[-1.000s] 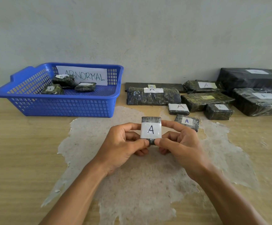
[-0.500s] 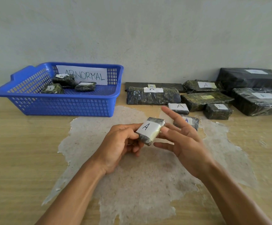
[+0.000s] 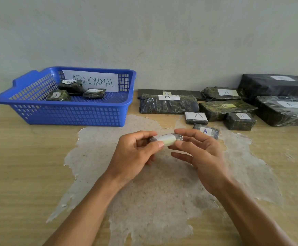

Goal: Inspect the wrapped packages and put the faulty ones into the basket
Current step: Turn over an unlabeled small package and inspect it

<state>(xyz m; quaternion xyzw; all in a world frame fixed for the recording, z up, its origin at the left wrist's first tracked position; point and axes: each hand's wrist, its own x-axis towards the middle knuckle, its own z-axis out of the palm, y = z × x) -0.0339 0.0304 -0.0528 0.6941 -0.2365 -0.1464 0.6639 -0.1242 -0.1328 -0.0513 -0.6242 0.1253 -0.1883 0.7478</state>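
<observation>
Bare counter (image 3: 29, 166) surrounds both hands; left hand (image 3: 135, 153) and right hand (image 3: 198, 153) pinch the small package (image 3: 167, 138), now tipped edge-on, label no longer facing up.

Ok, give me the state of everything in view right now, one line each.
Small package: off the table, turned edge-on, label barely readable.
Left hand: pinches the package's left end.
Right hand: fingertips on its right end, fingers fairly straight; grip unclear.
Blue basket: upright, holds three packages and an ABNORMAL sign.
Packages by the wall: lying flat, labels up.
</observation>
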